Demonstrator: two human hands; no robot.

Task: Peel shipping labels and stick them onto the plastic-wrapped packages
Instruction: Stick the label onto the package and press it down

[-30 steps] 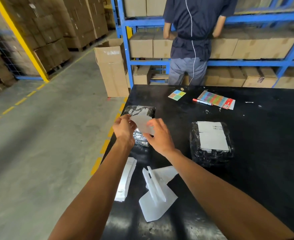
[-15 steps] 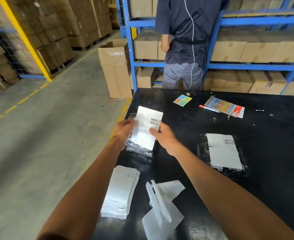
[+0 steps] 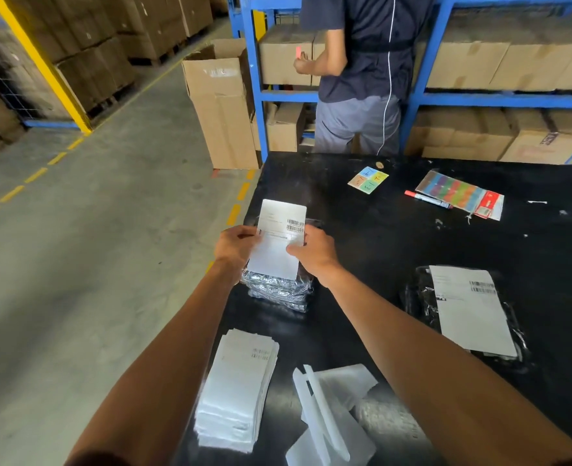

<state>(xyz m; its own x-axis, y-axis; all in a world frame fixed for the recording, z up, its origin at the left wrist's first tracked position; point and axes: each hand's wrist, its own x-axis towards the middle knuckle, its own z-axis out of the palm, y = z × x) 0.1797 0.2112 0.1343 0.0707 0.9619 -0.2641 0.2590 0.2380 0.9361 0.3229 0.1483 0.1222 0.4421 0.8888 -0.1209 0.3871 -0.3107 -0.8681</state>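
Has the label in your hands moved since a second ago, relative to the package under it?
Yes. The label has swung up from low over the shiny package; its upper part now stands past the package's far edge.

White barcoded label [image 3: 277, 243], silvery crinkled package [image 3: 277, 292], black table [image 3: 378, 250], blue shelving [image 3: 422, 72].

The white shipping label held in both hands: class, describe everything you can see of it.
The white rectangular shipping label is a paper-like sheet with rounded top corners, barcodes near its upper right and faint lines of small print too small to read. It is held nearly upright, tilted slightly, over the silvery plastic-wrapped package on the black table. The left hand pinches its left edge and the right hand its right edge, both in a closed grip. Its lower edge meets the package top; whether it has stuck cannot be told.
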